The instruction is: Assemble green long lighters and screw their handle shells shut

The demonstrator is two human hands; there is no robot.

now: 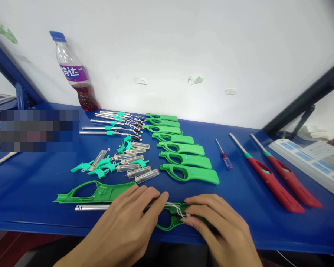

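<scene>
Near the table's front edge, my left hand is closed over a metal lighter tube, whose slotted tip sticks out to the left. Beneath my hands lies a green lighter handle half, partly hidden by them. White wires run from under my left fingers to a small igniter. The fingertips of my right hand pinch this igniter inside the shell. Just behind my left hand rests another green handle half, its hollow inner side up.
Several green handle shells, clear fuel tanks, teal triggers and wired metal tubes lie behind. A screwdriver and two red lighters are to the right. A drink bottle leans against the wall.
</scene>
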